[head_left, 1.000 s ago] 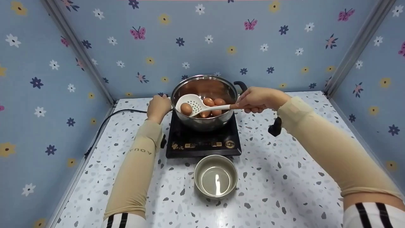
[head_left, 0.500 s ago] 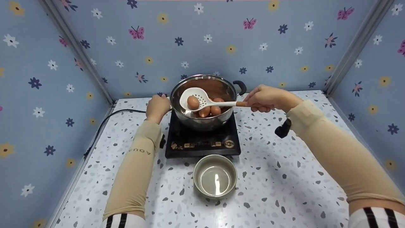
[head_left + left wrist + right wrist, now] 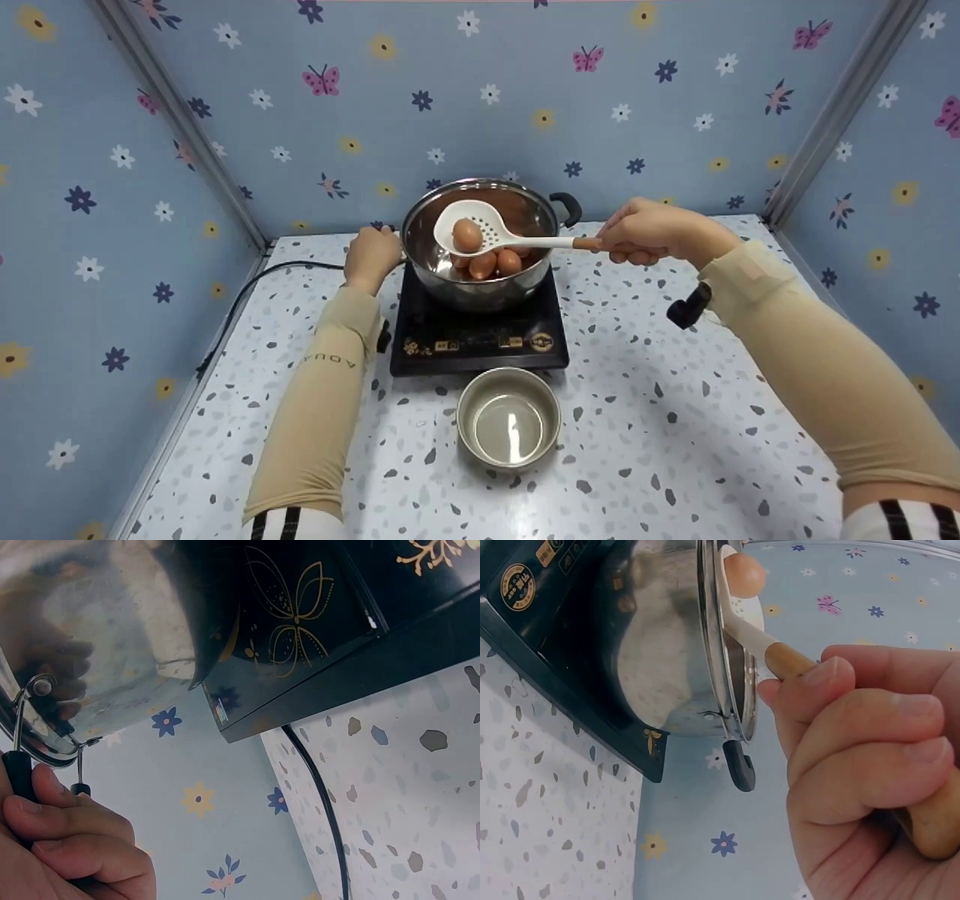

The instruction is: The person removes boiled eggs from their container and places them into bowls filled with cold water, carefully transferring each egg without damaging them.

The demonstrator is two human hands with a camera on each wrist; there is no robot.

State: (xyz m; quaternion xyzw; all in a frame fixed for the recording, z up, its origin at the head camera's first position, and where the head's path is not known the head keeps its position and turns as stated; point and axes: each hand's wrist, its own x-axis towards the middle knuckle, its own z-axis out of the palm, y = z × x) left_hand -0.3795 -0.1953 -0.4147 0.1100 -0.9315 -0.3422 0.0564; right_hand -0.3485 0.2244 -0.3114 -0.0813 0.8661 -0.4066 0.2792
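Observation:
My right hand (image 3: 646, 231) grips the wooden handle of a white slotted spoon (image 3: 534, 241), whose bowl is above the steel pot (image 3: 480, 294). One brown egg (image 3: 467, 235) rests in that bowl; the right wrist view shows the same egg (image 3: 745, 575) at the level of the pot's rim. Several more brown eggs (image 3: 482, 265) lie inside the pot, partly hidden by the spoon. On the other side my left hand (image 3: 373, 256) holds the pot's left handle; in the left wrist view its fingers curl round the black handle (image 3: 20, 774).
Under the pot is a black induction cooker (image 3: 480, 352), with a power cord (image 3: 285, 264) running left. A round metal bowl (image 3: 508, 420) stands in front of it on the speckled table (image 3: 645, 420). Patterned walls (image 3: 480, 90) enclose the back and sides.
My right hand has drawn the slotted spoon up and to the right, carrying the egg from the pot's left side toward its middle. The left hand keeps its hold on the pot handle.

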